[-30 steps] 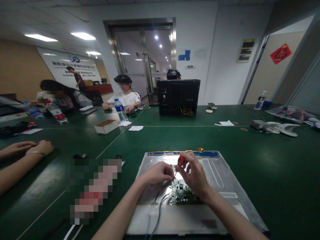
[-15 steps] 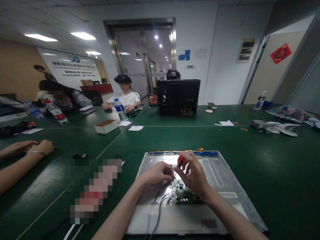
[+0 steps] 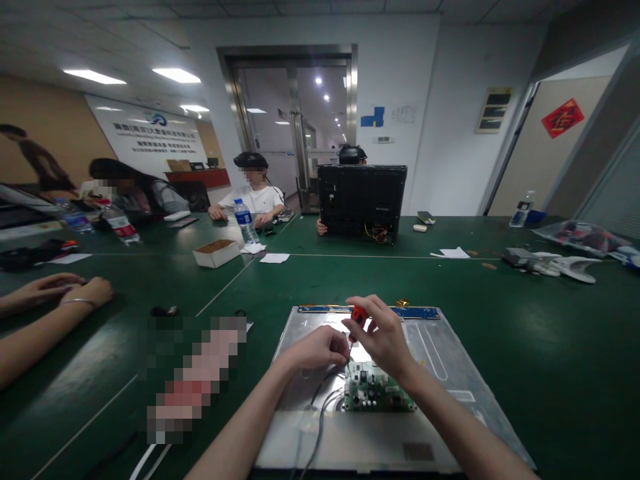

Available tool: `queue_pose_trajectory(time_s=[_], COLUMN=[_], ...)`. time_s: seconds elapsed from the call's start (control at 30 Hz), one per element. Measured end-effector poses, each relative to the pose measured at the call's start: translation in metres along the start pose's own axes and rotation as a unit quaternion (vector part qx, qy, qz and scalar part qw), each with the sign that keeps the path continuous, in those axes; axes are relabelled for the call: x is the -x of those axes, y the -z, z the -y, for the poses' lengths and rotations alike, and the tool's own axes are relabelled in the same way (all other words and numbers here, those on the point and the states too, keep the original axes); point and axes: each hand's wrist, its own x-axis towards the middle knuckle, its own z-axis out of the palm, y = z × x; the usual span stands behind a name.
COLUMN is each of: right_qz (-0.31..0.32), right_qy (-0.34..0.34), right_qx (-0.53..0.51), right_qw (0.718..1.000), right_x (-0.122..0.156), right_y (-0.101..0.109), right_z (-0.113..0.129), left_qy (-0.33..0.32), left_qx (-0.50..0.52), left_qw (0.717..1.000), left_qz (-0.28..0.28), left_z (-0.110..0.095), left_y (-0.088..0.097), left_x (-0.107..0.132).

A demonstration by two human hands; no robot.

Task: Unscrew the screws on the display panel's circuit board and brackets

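A red-handled screwdriver (image 3: 358,315) is held upright, slightly tilted, by the closed fingers of my right hand (image 3: 384,337). Its shaft points down to the upper left corner of a green circuit board (image 3: 371,395). Beside the shaft, the fingertips of my left hand (image 3: 320,348) are pinched together; what they hold, if anything, is hidden. The board lies on a flat silvery metal panel (image 3: 440,363) with a blue strip (image 3: 320,309) along its far edge. Dark wires (image 3: 320,427) run from the board's left side toward me.
Left of the panel lies a pixelated object (image 3: 200,373) with white cables (image 3: 145,460). Another person's hands (image 3: 75,293) rest farther left. Ahead are an open white box (image 3: 217,254), a water bottle (image 3: 245,221) and a black monitor casing (image 3: 363,203), held upright by a person.
My right hand has risen slightly with the screwdriver, uncovering more of the board. The view has tilted up a little. Across the table, the casing is tilted differently and a hand is lower on its side.
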Motion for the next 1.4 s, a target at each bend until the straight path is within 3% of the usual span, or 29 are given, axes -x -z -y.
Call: queue_pose_trajectory(time_s=[0.17, 0.37, 0.57, 0.93, 1.13, 1.4], right_qz=[-0.019, -0.067, -0.082, -0.028, -0.040, -0.023], right_qy=[-0.050, -0.057, 0.005, 0.001, 0.027, 0.000], right_qx=[-0.044, -0.007, 0.019, -0.009, 0.001, -0.029], right_qw=[0.998, 0.996, 0.996, 1.000, 0.999, 0.999], right_x=[0.004, 0.017, 0.016, 0.017, 0.019, 0.016], right_y=[-0.003, -0.006, -0.005, -0.006, -0.007, -0.003], right_z=[-0.005, -0.010, -0.008, 0.000, 0.001, 0.007], left_qy=[-0.023, -0.014, -0.013, -0.024, -0.031, -0.028], left_qx=[-0.018, -0.019, -0.020, -0.007, -0.033, -0.022], left_qw=[0.999, 0.999, 0.999, 0.999, 0.999, 0.999], left_qz=[-0.022, -0.026, -0.026, -0.023, -0.016, -0.017], left_z=[-0.001, -0.003, -0.008, -0.003, -0.003, -0.003], left_y=[-0.001, -0.001, -0.001, -0.001, 0.002, 0.000], left_x=[0.001, 0.002, 0.004, 0.002, 0.000, 0.000])
